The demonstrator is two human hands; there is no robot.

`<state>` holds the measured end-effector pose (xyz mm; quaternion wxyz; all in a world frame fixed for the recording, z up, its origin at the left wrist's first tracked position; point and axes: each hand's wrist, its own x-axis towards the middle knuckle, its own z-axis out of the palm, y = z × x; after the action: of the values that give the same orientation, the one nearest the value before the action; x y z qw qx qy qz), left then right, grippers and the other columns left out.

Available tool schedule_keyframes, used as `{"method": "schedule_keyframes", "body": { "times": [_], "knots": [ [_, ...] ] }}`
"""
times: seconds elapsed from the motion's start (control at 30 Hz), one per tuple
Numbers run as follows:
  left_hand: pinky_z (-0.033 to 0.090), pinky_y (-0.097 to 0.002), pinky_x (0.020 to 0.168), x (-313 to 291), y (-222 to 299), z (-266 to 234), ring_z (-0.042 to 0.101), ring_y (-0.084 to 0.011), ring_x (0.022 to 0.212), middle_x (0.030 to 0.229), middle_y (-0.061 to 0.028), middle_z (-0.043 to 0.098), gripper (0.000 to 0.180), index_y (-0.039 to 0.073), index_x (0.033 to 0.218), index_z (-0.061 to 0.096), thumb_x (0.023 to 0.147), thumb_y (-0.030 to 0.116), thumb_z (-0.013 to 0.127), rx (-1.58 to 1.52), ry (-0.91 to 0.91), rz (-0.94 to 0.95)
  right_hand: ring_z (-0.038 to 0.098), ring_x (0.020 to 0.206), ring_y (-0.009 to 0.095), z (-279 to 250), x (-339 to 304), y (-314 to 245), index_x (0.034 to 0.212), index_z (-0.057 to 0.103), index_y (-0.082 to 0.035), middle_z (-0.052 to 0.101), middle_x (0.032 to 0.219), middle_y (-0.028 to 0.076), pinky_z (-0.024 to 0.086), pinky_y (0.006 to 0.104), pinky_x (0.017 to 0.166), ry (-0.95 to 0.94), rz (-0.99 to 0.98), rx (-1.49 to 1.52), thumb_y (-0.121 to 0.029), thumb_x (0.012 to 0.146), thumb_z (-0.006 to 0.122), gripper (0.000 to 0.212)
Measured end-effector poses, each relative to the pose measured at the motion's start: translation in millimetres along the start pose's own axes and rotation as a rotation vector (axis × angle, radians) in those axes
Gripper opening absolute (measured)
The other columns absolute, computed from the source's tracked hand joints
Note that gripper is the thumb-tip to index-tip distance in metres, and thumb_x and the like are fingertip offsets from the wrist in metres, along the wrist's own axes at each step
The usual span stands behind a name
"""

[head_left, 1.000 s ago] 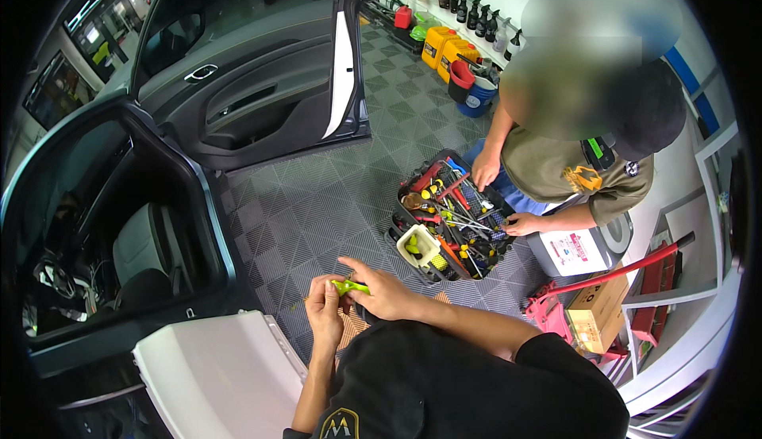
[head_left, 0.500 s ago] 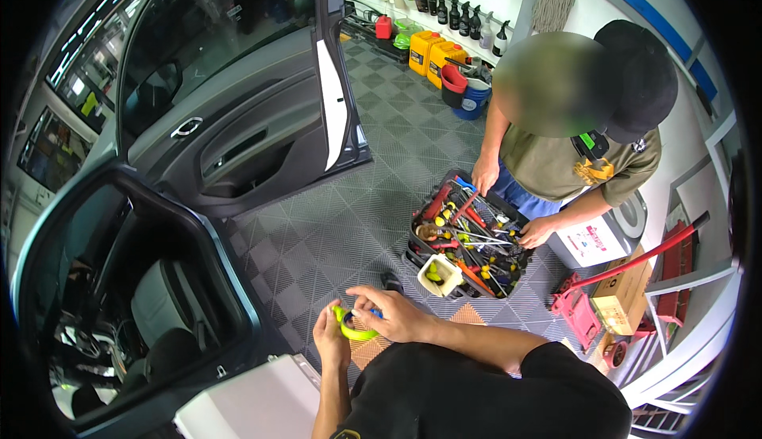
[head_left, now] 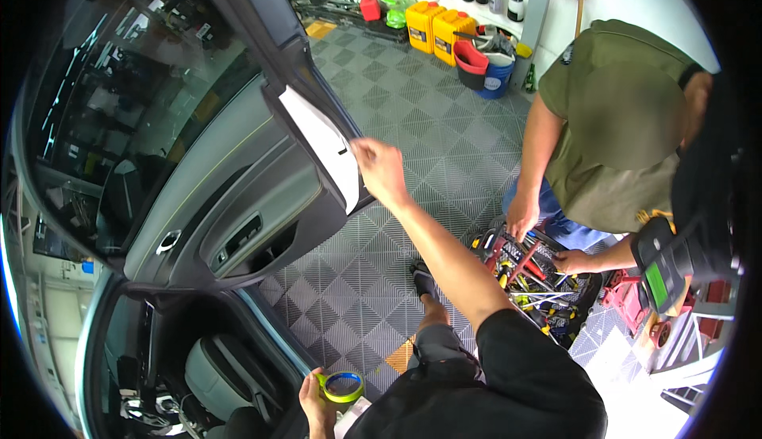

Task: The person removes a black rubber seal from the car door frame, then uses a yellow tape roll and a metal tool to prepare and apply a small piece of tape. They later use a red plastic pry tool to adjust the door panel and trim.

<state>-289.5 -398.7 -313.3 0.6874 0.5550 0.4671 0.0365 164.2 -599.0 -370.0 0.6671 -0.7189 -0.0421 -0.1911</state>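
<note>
At the lower edge my left hand (head_left: pixel 313 409) grips a bright yellow-green roll of tape (head_left: pixel 343 397) with a blue inner ring. My right arm stretches forward to the open car door (head_left: pixel 262 193). My right hand (head_left: pixel 381 172) is at the door's rear edge, beside its white panel (head_left: pixel 319 139). The fingers of that hand are curled together and a little blurred. Whatever they pinch, if anything, does not show.
On the right a person in an olive shirt (head_left: pixel 627 58) reaches into a tool box (head_left: pixel 586 300) full of hand tools. Yellow jugs (head_left: pixel 423 26) and a blue bucket (head_left: pixel 498 82) stand by the far wall. A red floor jack (head_left: pixel 621 296) is at the right.
My right hand has left the tape roll and reached forward to the door edge. My left hand keeps the roll, now lower. The view has shifted, and the other person has leaned over the tools.
</note>
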Motion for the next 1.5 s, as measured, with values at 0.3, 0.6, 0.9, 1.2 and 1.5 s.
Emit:
{"method": "schedule_keyframes", "body": {
  "times": [0.3, 0.6, 0.9, 1.2, 1.5],
  "knots": [
    [0.047, -0.0225, 0.063, 70, 78, 33, 0.056, -0.0077, 0.072, 0.085, 0.0014, 0.058, 0.032, -0.001, 0.111, 0.066, 0.109, 0.026, 0.048, 0.282, 0.06, 0.078, 0.068, 0.068, 0.02, 88, 166, 24, 0.099, 0.077, -0.001, 0.074, 0.083, 0.015, 0.053, 0.0331, 0.065, 0.018, -0.082, 0.015, -0.01, 0.092, 0.072, 0.013],
    [0.048, -0.0232, 0.065, 112, 89, 35, 0.058, -0.0084, 0.074, 0.087, 0.0014, 0.061, 0.028, -0.001, 0.112, 0.066, 0.108, 0.023, 0.051, 0.212, 0.056, -0.088, 0.073, 0.078, 0.033, 91, 193, 32, 0.095, 0.077, 0.001, 0.075, 0.091, 0.019, 0.057, 0.0372, 0.073, -0.173, 0.005, 0.063, -0.005, 0.087, 0.071, 0.011],
    [0.049, -0.0265, 0.071, 141, 109, 53, 0.06, -0.0123, 0.08, 0.094, -0.0026, 0.064, 0.027, -0.001, 0.114, 0.065, 0.108, 0.023, 0.054, 0.154, -0.027, -0.128, 0.074, 0.071, 0.028, 93, 204, 14, 0.087, 0.073, 0.005, 0.072, 0.08, 0.022, 0.058, 0.0368, 0.065, -0.243, 0.149, 0.059, -0.003, 0.085, 0.07, 0.009],
    [0.05, -0.0281, 0.074, 153, 111, 65, 0.061, -0.0137, 0.083, 0.096, -0.0046, 0.065, 0.026, -0.002, 0.116, 0.064, 0.108, 0.02, 0.054, 0.157, -0.112, -0.138, 0.068, 0.058, 0.016, 91, 220, -7, 0.08, 0.067, 0.007, 0.067, 0.066, 0.012, 0.057, 0.0314, 0.048, -0.354, 0.305, 0.036, 0.0, 0.083, 0.067, 0.007],
    [0.053, -0.0273, 0.072, 167, 124, 85, 0.062, -0.0129, 0.081, 0.095, -0.0044, 0.065, 0.025, -0.003, 0.118, 0.064, 0.108, 0.017, 0.054, 0.145, -0.156, -0.099, 0.071, 0.061, 0.03, 93, 234, -5, 0.077, 0.067, 0.006, 0.068, 0.068, 0.021, 0.058, 0.0388, 0.062, -0.392, 0.214, -0.124, -0.006, 0.079, 0.074, 0.014]
  ]
}}
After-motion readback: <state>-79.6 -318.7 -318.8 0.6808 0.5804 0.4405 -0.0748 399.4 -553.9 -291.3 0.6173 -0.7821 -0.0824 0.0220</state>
